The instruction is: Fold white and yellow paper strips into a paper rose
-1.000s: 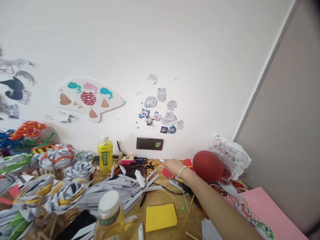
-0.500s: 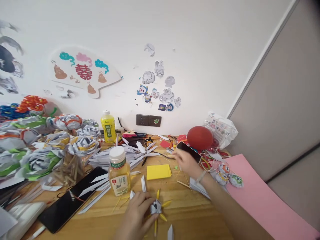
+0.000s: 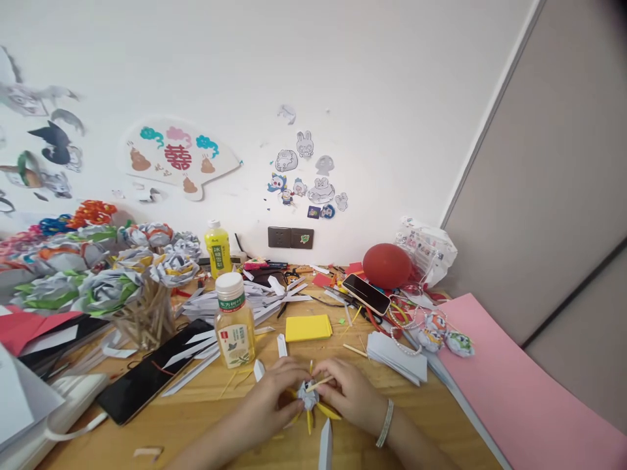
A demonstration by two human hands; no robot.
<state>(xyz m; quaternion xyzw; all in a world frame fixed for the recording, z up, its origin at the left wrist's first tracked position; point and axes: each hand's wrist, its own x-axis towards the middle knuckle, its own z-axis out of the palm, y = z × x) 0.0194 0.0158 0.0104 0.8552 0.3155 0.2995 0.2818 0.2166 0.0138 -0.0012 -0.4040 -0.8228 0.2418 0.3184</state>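
Note:
A small grey-and-white folded paper flower (image 3: 308, 396) with yellow petal strips lies on the wooden table (image 3: 196, 418) near the front edge. My left hand (image 3: 274, 397) is closed on its left side. On the right, my right hand (image 3: 349, 395) pinches a thin wooden stick (image 3: 318, 384) whose tip rests against the flower. A silver bracelet sits on my right wrist.
A tea bottle (image 3: 234, 320) stands just behind my hands, beside a yellow paper pad (image 3: 307, 327) and a white paper stack (image 3: 396, 356). A black tablet (image 3: 151, 378) lies left. A phone (image 3: 366, 294), red ball (image 3: 386, 265), pink sheet (image 3: 519, 405) and paper flowers (image 3: 112, 274) surround them.
My right hand came back from the far side of the table to the flower, now holding a stick. The view dropped from the wall to the table.

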